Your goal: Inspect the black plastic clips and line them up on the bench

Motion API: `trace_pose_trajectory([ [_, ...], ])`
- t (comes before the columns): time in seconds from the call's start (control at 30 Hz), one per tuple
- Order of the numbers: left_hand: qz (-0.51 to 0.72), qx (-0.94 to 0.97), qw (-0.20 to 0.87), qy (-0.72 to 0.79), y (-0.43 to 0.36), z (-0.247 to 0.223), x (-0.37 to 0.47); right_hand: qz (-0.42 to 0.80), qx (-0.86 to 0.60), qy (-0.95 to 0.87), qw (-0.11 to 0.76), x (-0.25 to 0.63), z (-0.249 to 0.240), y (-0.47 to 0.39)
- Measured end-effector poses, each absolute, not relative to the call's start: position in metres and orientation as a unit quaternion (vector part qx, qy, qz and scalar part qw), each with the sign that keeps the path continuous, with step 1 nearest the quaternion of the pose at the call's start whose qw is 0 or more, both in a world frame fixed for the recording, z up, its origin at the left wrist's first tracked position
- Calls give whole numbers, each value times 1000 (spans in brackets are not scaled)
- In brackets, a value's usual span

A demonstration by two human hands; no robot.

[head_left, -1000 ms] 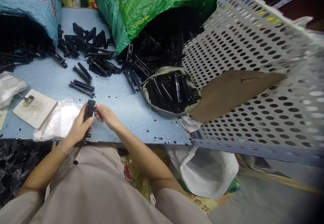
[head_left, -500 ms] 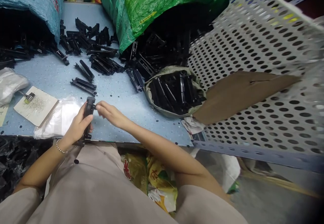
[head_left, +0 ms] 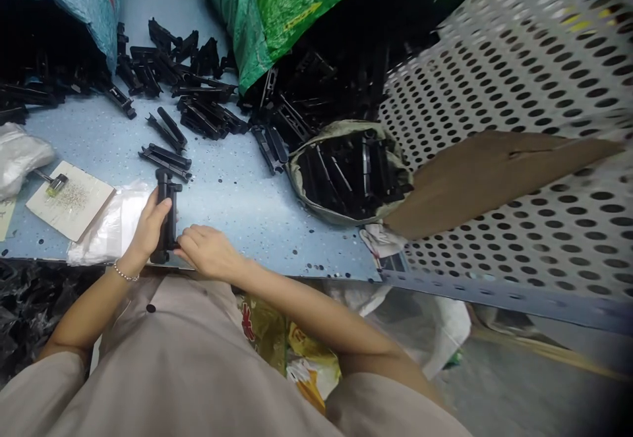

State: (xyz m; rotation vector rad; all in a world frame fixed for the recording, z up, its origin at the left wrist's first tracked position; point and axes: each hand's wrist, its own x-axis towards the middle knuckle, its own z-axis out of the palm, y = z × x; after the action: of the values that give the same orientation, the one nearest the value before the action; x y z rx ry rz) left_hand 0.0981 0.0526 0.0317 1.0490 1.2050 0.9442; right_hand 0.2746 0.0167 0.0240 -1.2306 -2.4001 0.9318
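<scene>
My left hand is wrapped round a long black plastic part, held upright at the table's front edge. From the part's right side, near its top, a short black knob sticks out. My right hand is closed at the lower end, its thumb and fingertips pinching a small black stub there. Just beyond, two similar black parts lie on the blue speckled table. A stack of clear plastic bags lies left of my left hand.
A green woven sack and a blue one spill black parts at the back. An open cloth bag full of them stands at right, beside a perforated metal panel. A pale board with tiny grains lies left.
My right hand has moved down from the knob near the part's top to its lower end. My left hand has turned the part slightly and still grips it. The view has shifted a little.
</scene>
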Motion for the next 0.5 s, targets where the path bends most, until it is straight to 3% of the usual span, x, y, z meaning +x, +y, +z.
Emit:
trace_pose_trajectory([
  [0.1, 397, 501, 530, 558, 54, 12, 97, 433, -436, -785, 77, 276, 26, 21],
  [0.17, 344, 555, 470, 594, 49, -6, 102, 443, -467, -760, 85, 278, 27, 45],
  [0.3, 219, 660, 386, 607, 28, -35, 126, 188, -617, -737, 204, 269, 9, 122],
  [0.37, 222, 689, 365, 585, 23, -42, 136, 146, -637, -730, 202, 260, -8, 156],
  [0.5, 347, 601, 444, 567, 42, -43, 130, 254, -642, -701, 181, 253, -28, 174],
])
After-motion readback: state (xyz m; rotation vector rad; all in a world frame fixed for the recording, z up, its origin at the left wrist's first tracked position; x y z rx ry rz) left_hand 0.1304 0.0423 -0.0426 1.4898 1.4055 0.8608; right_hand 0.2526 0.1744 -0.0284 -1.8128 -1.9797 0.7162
